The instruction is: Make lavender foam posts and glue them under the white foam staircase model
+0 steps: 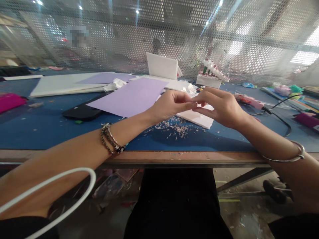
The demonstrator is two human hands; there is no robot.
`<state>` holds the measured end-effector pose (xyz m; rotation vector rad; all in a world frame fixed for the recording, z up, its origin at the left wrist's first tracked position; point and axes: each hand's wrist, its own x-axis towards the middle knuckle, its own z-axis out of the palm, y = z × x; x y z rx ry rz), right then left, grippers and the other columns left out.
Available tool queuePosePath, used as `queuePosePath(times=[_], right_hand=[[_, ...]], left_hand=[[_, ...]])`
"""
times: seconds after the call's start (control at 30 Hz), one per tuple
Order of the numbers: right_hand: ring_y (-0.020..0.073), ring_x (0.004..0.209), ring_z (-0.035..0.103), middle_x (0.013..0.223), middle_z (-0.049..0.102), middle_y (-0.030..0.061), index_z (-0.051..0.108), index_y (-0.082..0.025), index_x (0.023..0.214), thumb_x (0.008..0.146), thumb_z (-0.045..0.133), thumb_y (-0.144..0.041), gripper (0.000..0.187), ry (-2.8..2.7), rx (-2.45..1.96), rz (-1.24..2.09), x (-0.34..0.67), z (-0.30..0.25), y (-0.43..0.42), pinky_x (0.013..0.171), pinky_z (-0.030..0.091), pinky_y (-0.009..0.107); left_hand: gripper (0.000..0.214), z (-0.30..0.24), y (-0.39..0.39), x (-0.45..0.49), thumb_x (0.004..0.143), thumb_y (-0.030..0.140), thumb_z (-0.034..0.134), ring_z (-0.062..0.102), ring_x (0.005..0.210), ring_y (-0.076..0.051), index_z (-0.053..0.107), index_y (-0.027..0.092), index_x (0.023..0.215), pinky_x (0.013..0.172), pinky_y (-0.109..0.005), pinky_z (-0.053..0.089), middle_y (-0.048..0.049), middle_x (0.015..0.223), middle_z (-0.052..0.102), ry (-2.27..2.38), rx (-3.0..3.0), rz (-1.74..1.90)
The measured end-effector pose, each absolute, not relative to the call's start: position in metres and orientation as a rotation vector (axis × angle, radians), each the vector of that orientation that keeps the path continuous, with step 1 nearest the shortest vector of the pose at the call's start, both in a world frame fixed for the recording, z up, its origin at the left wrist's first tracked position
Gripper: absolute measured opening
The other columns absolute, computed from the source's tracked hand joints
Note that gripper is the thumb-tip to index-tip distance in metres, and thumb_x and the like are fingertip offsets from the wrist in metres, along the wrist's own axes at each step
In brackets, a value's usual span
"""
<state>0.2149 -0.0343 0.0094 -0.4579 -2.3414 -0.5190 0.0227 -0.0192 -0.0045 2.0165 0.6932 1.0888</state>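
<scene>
At far left a white cable is looping across the left forearm; it could be snagging if that arm pulled back sharply. A black slab is lying on the blue bench, and a purple sheet is resting partly over it, leaving an edge raised. The left wrist is hovering near that edge, so a low sweep could be creasing or shifting the sheet. The left hand is bringing thumb and forefinger together at the right fingertips; whether it is gripping anything I cannot tell. Beneath the hands, shavings are scattering beside a white board, which is lying flat; loose bits could be sticking to fingers or board. The right hand is curling its fingers into a pinch, its contents hidden too; anything tiny there could be slipping out and getting lost among the shavings. Farther right, a pink tool is trailing a black cord; a careless right elbow could be dragging it.
</scene>
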Motion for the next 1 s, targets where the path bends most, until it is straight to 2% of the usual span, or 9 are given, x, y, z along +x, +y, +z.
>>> queuePosePath(times=[0.27, 0.5, 0.7, 1.0], right_hand=[[0.009, 0.068, 0.054, 0.08, 0.058, 0.0005, 0.058, -0.019, 0.093, 0.085, 0.053, -0.03, 0.014, -2.294, -0.481, -0.38, 0.2155, 0.0117, -0.0355, 0.065, 0.044, 0.024], [0.0083, 0.068, 0.052, 0.079, 0.056, 0.0002, 0.057, -0.018, 0.09, 0.085, 0.054, -0.028, 0.012, -2.29, -0.479, -0.434, 0.2157, 0.01, -0.0345, 0.064, 0.043, 0.023], [0.0077, 0.064, 0.049, 0.075, 0.052, -0.0003, 0.052, -0.017, 0.084, 0.085, 0.053, -0.031, 0.014, -2.306, -0.494, -0.495, 0.2148, 0.0089, -0.0343, 0.059, 0.04, 0.022], [0.0079, 0.065, 0.05, 0.076, 0.053, -0.0004, 0.053, -0.017, 0.085, 0.085, 0.053, -0.029, 0.012, -2.307, -0.502, -0.495, 0.2134, 0.0081, -0.0358, 0.059, 0.041, 0.022]], left_hand=[[0.026, -0.0064, -0.0161, 0.021, 0.072, 0.04, 0.067, 0.055, 0.069, -0.009, 0.068, 0.016, 0.081, 0.061, -0.021, 0.041, -0.0026, 0.076, 0.064, 0.648, 1.957, 1.091], [0.028, -0.006, -0.0183, 0.0231, 0.071, 0.042, 0.067, 0.057, 0.079, -0.01, 0.069, 0.016, 0.081, 0.073, -0.024, 0.044, -0.003, 0.081, 0.065, 0.587, 1.913, 1.051], [0.025, -0.0056, -0.0154, 0.0228, 0.07, 0.039, 0.068, 0.054, 0.067, -0.008, 0.067, 0.014, 0.073, 0.065, -0.022, 0.042, -0.0017, 0.072, 0.063, 0.707, 1.989, 1.085], [0.023, -0.0051, -0.0193, 0.0242, 0.071, 0.035, 0.067, 0.054, 0.066, -0.009, 0.063, 0.013, 0.07, 0.062, -0.023, 0.041, -0.0014, 0.07, 0.061, 0.681, 2.056, 1.088]])
